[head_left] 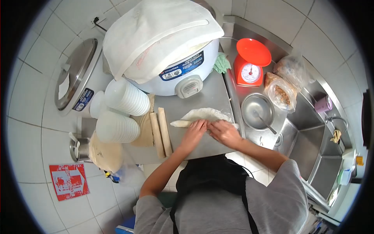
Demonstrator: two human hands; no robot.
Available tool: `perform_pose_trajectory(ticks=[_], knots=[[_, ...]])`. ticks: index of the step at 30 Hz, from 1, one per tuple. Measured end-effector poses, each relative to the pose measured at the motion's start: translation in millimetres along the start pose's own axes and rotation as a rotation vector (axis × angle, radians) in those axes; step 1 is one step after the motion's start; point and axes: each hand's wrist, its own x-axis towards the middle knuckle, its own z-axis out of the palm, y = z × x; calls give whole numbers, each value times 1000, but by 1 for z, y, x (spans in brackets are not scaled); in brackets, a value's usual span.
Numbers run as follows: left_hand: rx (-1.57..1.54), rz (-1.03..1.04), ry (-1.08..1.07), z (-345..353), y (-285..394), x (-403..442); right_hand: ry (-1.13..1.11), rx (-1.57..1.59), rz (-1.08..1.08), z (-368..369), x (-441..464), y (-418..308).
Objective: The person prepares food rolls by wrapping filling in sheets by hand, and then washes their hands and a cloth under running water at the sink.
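Note:
A pale, thin wrapper [206, 113] lies on the steel counter, its near edge rolled into a long tube. My left hand [198, 126] presses on the left part of the roll with its fingers bent together. Close beside it, my right hand [224, 132] holds the right part of the same roll. What is inside the roll is hidden. To the left, two finished-looking long rolls [161, 132] lie side by side on the counter, next to a brown sheet [142, 134].
Stacked white bowls [119, 126] stand at the left. A rice cooker [183, 72] under a white cloth is behind the wrapper. At the right are a red scale [249, 73], a metal bowl [258, 111] with a spoon, plastic bags of food [281, 93] and a sink [304, 136].

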Motion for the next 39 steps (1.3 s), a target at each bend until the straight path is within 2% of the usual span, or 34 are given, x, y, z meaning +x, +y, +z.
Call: perform_pose_trajectory(ticks=[3, 6, 12, 15, 18, 21, 24, 27, 30, 33, 36, 39], knots=[[6, 8, 24, -10, 6, 2, 58, -65, 112, 22, -6, -9], [5, 62, 147, -8, 2, 1, 52, -79, 138, 26, -9, -7], [-40, 59, 39, 0, -18, 9, 152, -79, 239, 28, 0, -13], [-22, 70, 91, -9, -8, 11, 60, -39, 236, 28, -2, -4], [2, 117, 101, -6, -7, 8, 71, -3, 247, 27, 2, 1], [4, 103, 93, 4, -20, 14, 238, -101, 242, 21, 8, -8], [-35, 70, -30, 1, -27, 21, 179, -69, 104, 33, 1, 1], [-1, 82, 81, -9, -14, 23, 172, 23, 141, 39, 2, 11], [54, 114, 104, 2, -21, 20, 182, 99, 173, 37, 9, 22], [34, 69, 72, 7, -27, 28, 339, 125, 207, 32, 15, 17], [28, 16, -29, 7, -30, 33, 302, 6, 73, 34, 7, 21], [91, 20, 27, -2, -21, 35, 227, 138, 188, 41, 11, 33]])
